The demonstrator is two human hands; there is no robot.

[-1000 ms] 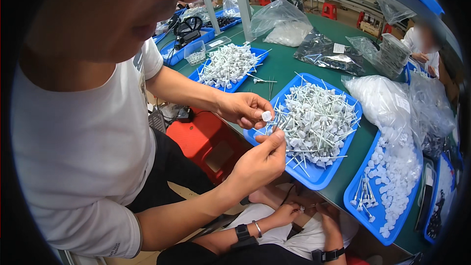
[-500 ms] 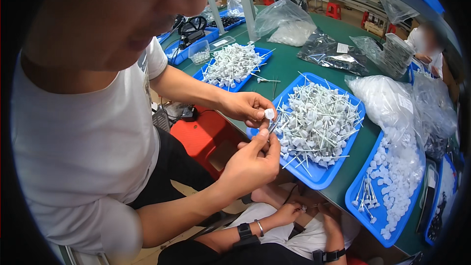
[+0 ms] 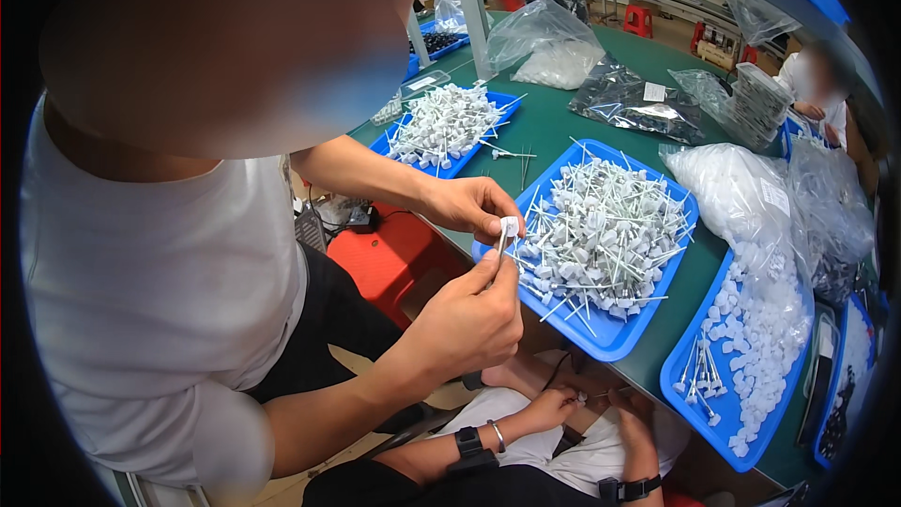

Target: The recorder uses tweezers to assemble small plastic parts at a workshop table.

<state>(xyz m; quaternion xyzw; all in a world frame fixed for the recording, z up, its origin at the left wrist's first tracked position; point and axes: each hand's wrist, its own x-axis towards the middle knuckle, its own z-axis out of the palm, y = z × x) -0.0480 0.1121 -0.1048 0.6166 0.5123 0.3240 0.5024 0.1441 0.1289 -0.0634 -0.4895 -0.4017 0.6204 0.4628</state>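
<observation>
Low in the picture, over my lap, my left hand is closed in a pinch on a small white piece. My right hand faces it, fingers pressed together at a thin pale rod that runs towards the white piece. Whether rod and piece are joined is too small to tell. Straps circle both my wrists, and a bracelet sits on the left one. Beside me on the left, a person in a white shirt holds a white cap in one hand and slim metal tweezers in the other.
A blue tray heaped with white-headed rods stands on the green table. Another blue tray holds loose white caps and several rods, with a clear bag above it. A red stool stands left of the table.
The person beside me has leaned their head forward, and their tweezers have come up against the white cap. My own hands stay nearly in place.
</observation>
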